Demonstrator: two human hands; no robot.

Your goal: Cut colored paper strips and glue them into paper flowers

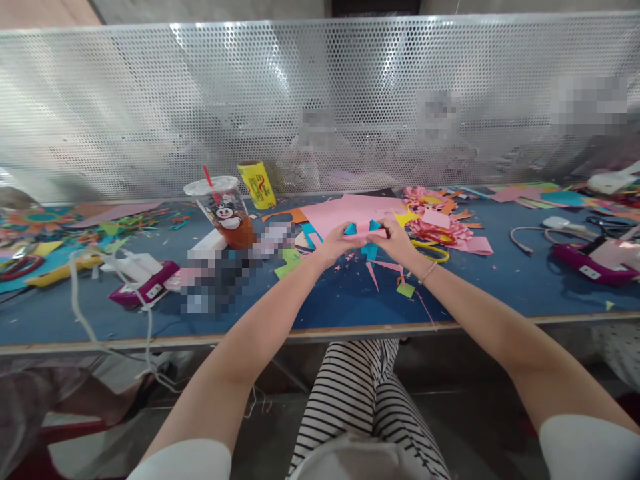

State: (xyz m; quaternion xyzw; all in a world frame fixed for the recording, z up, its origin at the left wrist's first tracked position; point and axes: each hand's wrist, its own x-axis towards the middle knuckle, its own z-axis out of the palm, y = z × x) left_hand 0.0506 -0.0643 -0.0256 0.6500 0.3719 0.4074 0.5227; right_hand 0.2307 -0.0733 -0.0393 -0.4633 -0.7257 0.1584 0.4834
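Observation:
Between my two hands is a folded strip of pink paper, held level above the blue table. My left hand is closed on its left end, and my right hand grips the right end. Blue paper shows just behind and below the strip; whether it is joined to the pink piece I cannot tell. A large pink sheet lies beyond my hands. Yellow-handled scissors rest to the right of my right hand, beside pink paper flowers.
A plastic cup with a red straw and a yellow can-like container stand left. Purple power strips with cords lie on both sides. Paper scraps are scattered over the table. A perforated metal screen rises behind.

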